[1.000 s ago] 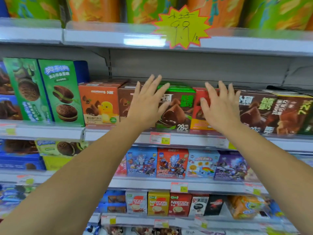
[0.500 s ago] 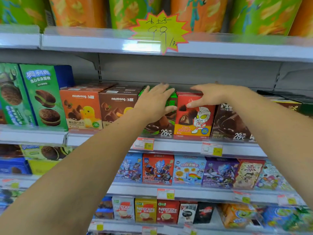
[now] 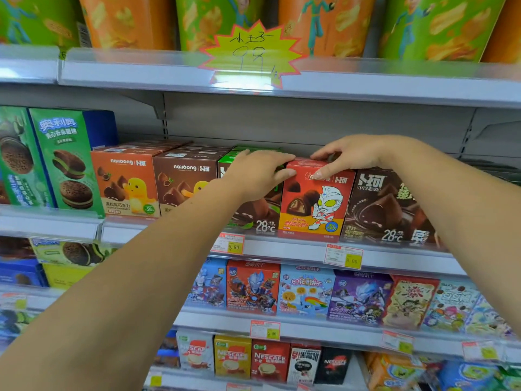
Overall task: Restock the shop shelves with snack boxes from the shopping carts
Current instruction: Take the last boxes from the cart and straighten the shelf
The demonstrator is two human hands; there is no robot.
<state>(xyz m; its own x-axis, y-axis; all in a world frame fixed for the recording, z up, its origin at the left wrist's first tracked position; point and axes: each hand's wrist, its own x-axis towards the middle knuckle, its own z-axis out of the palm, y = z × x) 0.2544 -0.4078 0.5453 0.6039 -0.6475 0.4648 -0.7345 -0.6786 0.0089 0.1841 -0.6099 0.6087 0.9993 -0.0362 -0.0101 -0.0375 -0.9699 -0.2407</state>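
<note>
2 bare hands meet over the front row of snack boxes on the middle shelf (image 3: 282, 246). The right hand (image 3: 355, 155) holds the red box (image 3: 313, 204) by its top edge: its fingers curl over the lid and the thumb presses down on the front face, so the top is pinched between them. That red box stands upright at the shelf's front lip, between the green-topped box (image 3: 253, 218) on its left and a dark brown box (image 3: 386, 204) on its right, touching both. The left hand (image 3: 259, 173) lies over the top of the green-topped box, fingers nearly straight and pressed together, with the thumb tip against the red box's left front edge. Further left in the same row stand a brown box (image 3: 183, 184) and an orange box (image 3: 127, 184). 1 yellow star sign (image 3: 251, 52) hangs from the shelf above, and a price tag (image 3: 343, 256) sits on the rail below the red box.
</note>
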